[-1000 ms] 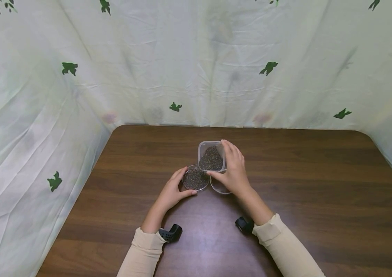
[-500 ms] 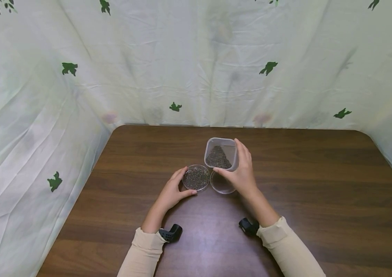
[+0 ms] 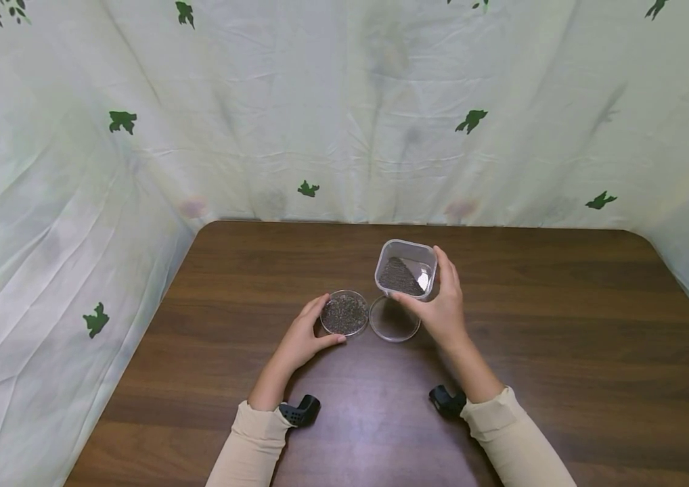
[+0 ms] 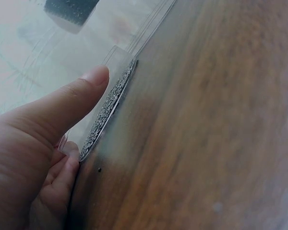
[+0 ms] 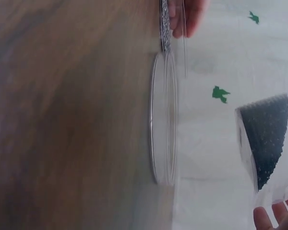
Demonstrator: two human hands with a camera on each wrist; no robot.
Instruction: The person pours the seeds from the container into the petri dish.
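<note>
My left hand (image 3: 298,338) grips a round clear petri dish (image 3: 366,320) by its sides, thumb at the near rim and fingers at the far left. A layer of dark grey granules (image 4: 108,105) covers the dish's bottom. In my right hand (image 3: 444,312) is a squarish clear plastic container (image 3: 422,254), held tilted above the table, with dark granules (image 5: 266,136) heaped toward its lower left side. Below the container lies a second petri dish part (image 5: 163,124), clear and without granules, right beside the filled dish.
The brown wooden table (image 3: 564,325) extends around the dishes. One loose dark granule (image 4: 100,169) lies near the filled dish. A pale curtain (image 3: 344,101) with green leaf shapes hangs behind the table and along its sides.
My right hand has carried the container right, away from over the filled dish, and the container shows fewer granules on its right side. My left hand stays at the filled dish.
</note>
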